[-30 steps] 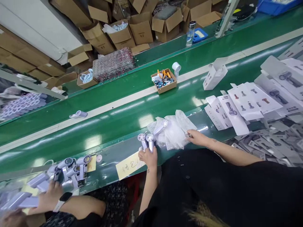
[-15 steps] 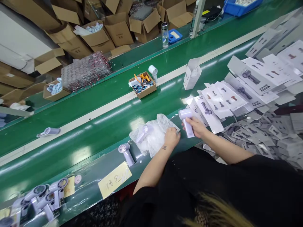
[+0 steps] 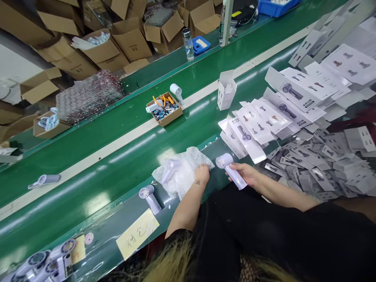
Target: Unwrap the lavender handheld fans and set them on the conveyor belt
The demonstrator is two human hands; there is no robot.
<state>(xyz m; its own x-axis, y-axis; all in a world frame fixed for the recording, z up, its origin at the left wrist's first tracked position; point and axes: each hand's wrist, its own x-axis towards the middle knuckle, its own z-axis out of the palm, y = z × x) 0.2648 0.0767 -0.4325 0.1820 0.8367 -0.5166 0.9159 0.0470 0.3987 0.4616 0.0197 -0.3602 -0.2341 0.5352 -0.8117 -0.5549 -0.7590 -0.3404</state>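
My right hand (image 3: 244,174) is wrapped round the handle of a lavender handheld fan (image 3: 237,177), whose round head points up and left. My left hand (image 3: 202,173) has its fingers curled on the right edge of a heap of bubble wrap bags (image 3: 188,168); the fingertips are partly hidden. On that heap lies another lavender fan (image 3: 171,170). Left of the bags, a third fan (image 3: 150,197) rests on the bench edge near a yellow paper note (image 3: 137,234) with handwriting.
Printed boxes (image 3: 249,133) lie in rows at right, above a pile of more boxes (image 3: 317,160). Across the green belt (image 3: 117,164) are an open white box (image 3: 226,90) and a small carton of parts (image 3: 167,113). More fans (image 3: 38,262) are clustered at lower left.
The fan in my right hand has tilted, its handle now slanting down to the right and its grille showing. My left hand stays at the bubble wrap. The whole view has shifted slightly.
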